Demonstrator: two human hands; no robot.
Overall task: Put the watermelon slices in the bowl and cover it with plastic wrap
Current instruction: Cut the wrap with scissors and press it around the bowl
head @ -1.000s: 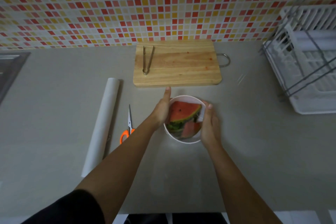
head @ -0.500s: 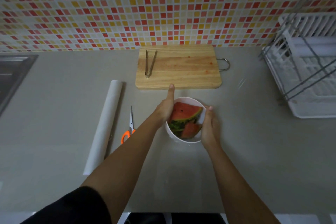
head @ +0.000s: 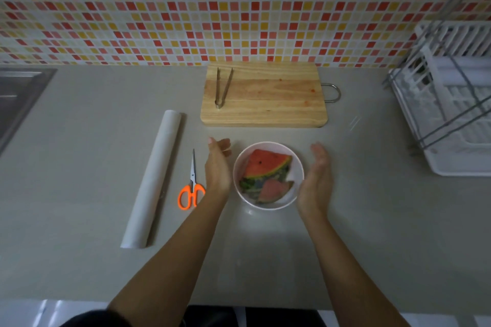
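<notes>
A white bowl [head: 268, 206] stands on the grey counter in front of me and holds watermelon slices [head: 265, 164], red flesh with green rind, under a thin clear film. My left hand [head: 218, 164] hovers just left of the bowl, fingers relaxed, holding nothing. On the other side, my right hand [head: 317, 178] is held palm inward a little apart from the rim, also holding nothing. The roll of plastic wrap [head: 154, 178] lies at an angle further left.
Orange-handled scissors [head: 191, 186] lie between the roll and my left arm. A wooden cutting board [head: 265, 95] with metal tongs [head: 222, 87] sits behind the bowl against the tiled wall. A white dish rack [head: 449, 103] stands at the right, a sink [head: 18, 98] at the far left.
Both hands pressed against the bowl's sides before; now they have let go and moved outward, away from the bowl. The bowl stays where it was.
</notes>
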